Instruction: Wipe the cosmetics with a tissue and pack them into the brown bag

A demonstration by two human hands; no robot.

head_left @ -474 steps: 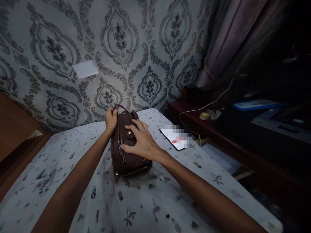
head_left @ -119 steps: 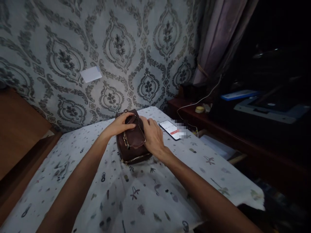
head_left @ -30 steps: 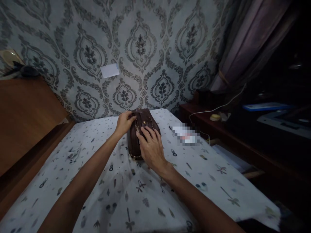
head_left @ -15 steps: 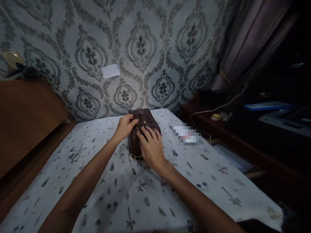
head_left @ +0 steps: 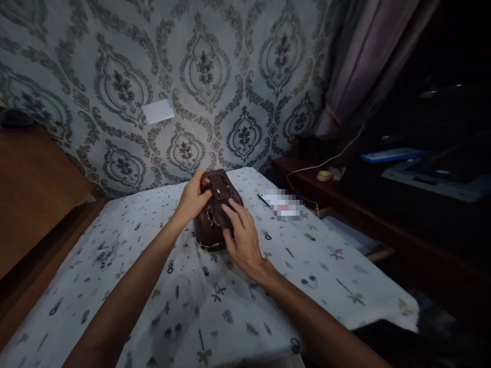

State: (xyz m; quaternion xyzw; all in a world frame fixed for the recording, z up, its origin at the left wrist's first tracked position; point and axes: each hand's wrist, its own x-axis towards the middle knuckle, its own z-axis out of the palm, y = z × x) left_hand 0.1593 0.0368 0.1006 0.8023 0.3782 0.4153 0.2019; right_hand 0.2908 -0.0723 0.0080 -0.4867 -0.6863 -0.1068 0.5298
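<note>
A dark brown handbag (head_left: pixel 218 212) with a small gold clasp on a flap strap lies on the patterned white cloth. My left hand (head_left: pixel 194 196) is closed round its upper left edge, the thumb lying over the front near the flap. On the lower right of the bag rests my right hand (head_left: pixel 243 237), its fingers apart and touching the surface. A dark slit with a gold-coloured edge shows on the bag's front between the hands. What lies inside cannot be made out.
Right of the bag, a blurred-out flat item (head_left: pixel 282 204) lies on the cloth (head_left: pixel 230 317). A dark red desk (head_left: pixel 282 164) with a white cable (head_left: pixel 326 164) stands to the right. A brown wooden board (head_left: pixel 38 189) is at left, and patterned wallpaper (head_left: pixel 205 66) behind.
My left hand has closed further round the bag's upper edge. The right hand has shifted down, off the clasp, which shows more fully. The view has turned slightly right.
</note>
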